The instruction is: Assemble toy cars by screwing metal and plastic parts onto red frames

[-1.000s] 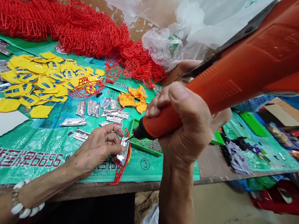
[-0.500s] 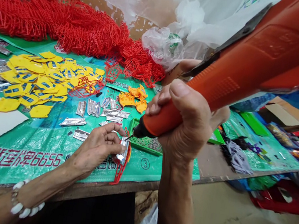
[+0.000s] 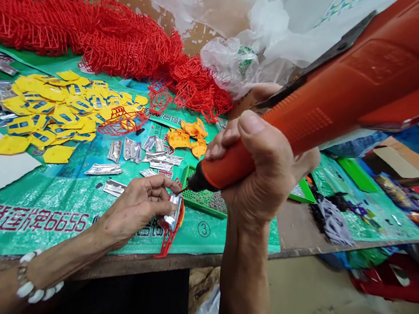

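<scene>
An orange electric screwdriver (image 3: 273, 145) is wrapped in my right hand (image 3: 265, 175), slanting down to the left. Its thin bit meets the upper end of a shiny silver plastic part (image 3: 173, 211). That part lies on a red plastic frame (image 3: 166, 244), with a bit of yellow showing at its right edge. My left hand (image 3: 144, 202) pinches the silver part from the left, thumb and fingers at its edge. Just behind the bit sits a green tray (image 3: 202, 209) of small screws. Several loose silver parts (image 3: 160, 159) lie beyond my left hand.
Yellow printed pieces (image 3: 56, 109) are heaped at the left, near a white sheet (image 3: 0, 174). Red frames (image 3: 112, 39) pile along the back. Orange pieces (image 3: 191, 136) lie beyond the tray. The green table covering (image 3: 112, 237) ends at the wooden front edge (image 3: 131, 268).
The two hands and the screwdriver stay nearly in place, with the bit still at the silver part's upper end. The whole view has shifted very slightly.
</scene>
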A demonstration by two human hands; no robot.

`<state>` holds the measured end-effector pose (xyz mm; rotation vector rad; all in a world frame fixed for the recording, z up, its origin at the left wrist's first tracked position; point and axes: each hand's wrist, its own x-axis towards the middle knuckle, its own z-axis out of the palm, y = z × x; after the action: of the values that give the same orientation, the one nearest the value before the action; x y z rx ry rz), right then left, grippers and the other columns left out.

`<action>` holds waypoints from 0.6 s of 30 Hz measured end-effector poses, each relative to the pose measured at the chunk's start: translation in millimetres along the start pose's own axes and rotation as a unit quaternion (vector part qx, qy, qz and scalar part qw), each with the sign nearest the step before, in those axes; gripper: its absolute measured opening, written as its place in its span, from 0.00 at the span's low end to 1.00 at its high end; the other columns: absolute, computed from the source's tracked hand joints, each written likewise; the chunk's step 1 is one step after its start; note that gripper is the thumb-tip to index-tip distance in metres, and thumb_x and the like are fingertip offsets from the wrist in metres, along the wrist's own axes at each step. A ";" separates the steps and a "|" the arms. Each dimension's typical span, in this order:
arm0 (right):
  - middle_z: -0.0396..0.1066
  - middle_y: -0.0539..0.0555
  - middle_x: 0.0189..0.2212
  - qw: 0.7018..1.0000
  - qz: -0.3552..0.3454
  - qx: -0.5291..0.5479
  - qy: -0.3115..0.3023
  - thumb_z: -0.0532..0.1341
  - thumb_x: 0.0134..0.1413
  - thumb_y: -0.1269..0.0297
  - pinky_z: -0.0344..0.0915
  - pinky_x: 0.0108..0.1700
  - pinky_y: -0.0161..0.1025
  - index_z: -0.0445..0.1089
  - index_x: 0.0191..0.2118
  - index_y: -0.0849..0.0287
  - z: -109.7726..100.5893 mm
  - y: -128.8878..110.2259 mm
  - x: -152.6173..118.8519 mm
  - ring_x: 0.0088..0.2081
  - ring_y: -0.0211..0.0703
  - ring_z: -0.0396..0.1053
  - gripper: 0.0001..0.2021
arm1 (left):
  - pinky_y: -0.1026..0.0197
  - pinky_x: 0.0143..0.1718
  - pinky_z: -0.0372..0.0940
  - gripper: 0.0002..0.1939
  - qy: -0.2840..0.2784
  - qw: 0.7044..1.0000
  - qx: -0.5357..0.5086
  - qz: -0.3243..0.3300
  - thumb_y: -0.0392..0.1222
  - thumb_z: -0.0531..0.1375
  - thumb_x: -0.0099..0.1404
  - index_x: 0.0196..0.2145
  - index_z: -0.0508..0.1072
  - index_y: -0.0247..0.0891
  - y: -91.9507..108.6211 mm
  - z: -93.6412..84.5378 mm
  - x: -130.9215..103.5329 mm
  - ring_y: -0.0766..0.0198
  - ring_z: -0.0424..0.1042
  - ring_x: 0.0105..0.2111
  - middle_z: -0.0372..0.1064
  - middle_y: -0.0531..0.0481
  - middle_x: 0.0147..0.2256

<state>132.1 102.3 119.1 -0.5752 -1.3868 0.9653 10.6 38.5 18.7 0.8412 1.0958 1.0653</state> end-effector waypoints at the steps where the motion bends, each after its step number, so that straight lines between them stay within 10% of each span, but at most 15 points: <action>1: 0.66 0.45 0.18 1.000 -0.004 0.012 0.001 0.66 0.48 0.64 0.65 0.20 0.38 0.71 0.42 0.48 0.0 0.8 0.0 0.18 0.40 0.65 0.14 | 0.65 0.26 0.60 0.11 0.002 1.000 -0.001 -0.002 0.33 0.64 0.52 0.36 0.74 0.38 0.1 -0.1 -0.2 0.69 0.65 0.22 0.66 0.58 0.21; 18: 0.62 0.43 0.17 0.997 -0.062 -0.018 0.031 0.65 0.48 0.57 0.63 0.17 0.39 0.67 0.50 0.41 2.2 9.4 4.6 0.15 0.41 0.63 0.21 | 0.65 0.26 0.59 0.13 0.005 1.000 0.010 -0.010 0.34 0.65 0.52 0.38 0.74 0.36 -2.2 -1.7 1.7 0.69 0.65 0.22 0.66 0.58 0.21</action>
<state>127.5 110.5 114.1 -0.5348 -1.3706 0.8195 9.7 39.5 15.8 0.8399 1.1231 1.0440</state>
